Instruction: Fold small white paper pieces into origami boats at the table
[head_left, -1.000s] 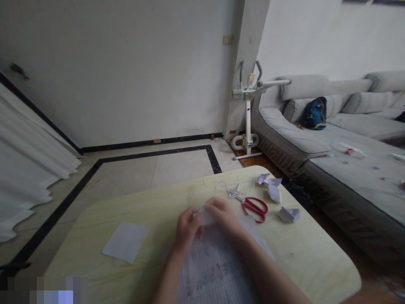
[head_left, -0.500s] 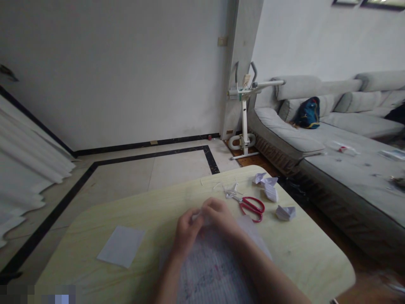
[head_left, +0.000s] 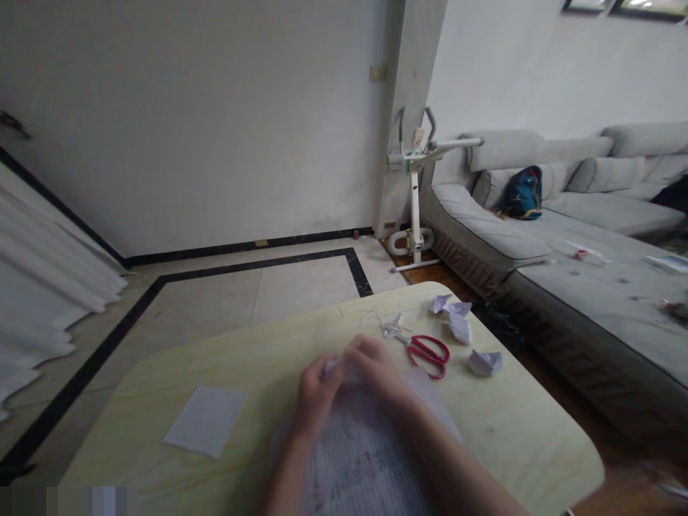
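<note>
My left hand [head_left: 317, 394] and my right hand [head_left: 373, 369] meet over a lined sheet with writing [head_left: 365, 466] on the table. Both are closed on a small piece of white paper [head_left: 334, 365], of which only a bit shows between the fingers. Its shape is mostly hidden. Just beyond my right hand lie red-handled scissors [head_left: 430, 355], blades pointing left onto thin white paper scraps [head_left: 395, 324]. Several folded paper pieces [head_left: 459, 322] rest at the table's far right, with one more folded piece [head_left: 485, 362] nearer. To the left lies a flat square of white paper [head_left: 206, 421].
The pale wooden table [head_left: 258, 358] has rounded corners. Past its right edge stands a grey sofa [head_left: 580, 301] with a blue backpack [head_left: 524, 193] on it. A white exercise machine [head_left: 415, 208] is by the wall, and a white curtain [head_left: 43, 287] hangs at left.
Both hands stay at nearly the same spot, still closed on the white paper. The fingers shift only slightly; the things on the table have not moved.
</note>
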A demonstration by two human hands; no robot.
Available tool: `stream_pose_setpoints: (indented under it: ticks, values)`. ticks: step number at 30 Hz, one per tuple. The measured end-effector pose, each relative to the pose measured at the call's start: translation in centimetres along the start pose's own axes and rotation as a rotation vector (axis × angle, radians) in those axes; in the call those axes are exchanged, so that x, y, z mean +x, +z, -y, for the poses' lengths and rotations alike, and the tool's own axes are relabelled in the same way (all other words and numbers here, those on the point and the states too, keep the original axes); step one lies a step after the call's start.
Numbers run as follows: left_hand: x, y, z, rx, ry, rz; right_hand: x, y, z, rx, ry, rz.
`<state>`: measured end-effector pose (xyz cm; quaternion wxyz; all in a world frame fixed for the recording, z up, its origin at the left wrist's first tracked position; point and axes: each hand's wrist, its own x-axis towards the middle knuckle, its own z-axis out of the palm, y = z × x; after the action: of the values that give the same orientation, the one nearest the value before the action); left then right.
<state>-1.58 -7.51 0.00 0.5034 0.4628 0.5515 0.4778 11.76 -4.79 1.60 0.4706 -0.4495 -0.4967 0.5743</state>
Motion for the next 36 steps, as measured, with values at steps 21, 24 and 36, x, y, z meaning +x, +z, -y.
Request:
stream_pose_setpoints:
  ticks: [21,24,36]
  values:
    - [0.37,-0.17,0.48,-0.305,-0.055,-0.053,-0.16,0.04,0.02,-0.023,0.023,0.049]
    - [0.43,-0.21,0.49,-0.307,-0.076,-0.079,-0.16,0.16,0.17,-0.075,0.006,0.059]
    - [0.3,-0.08,0.35,-0.171,-0.029,-0.051,0.01,-0.13,-0.31,-0.032,0.023,0.026]
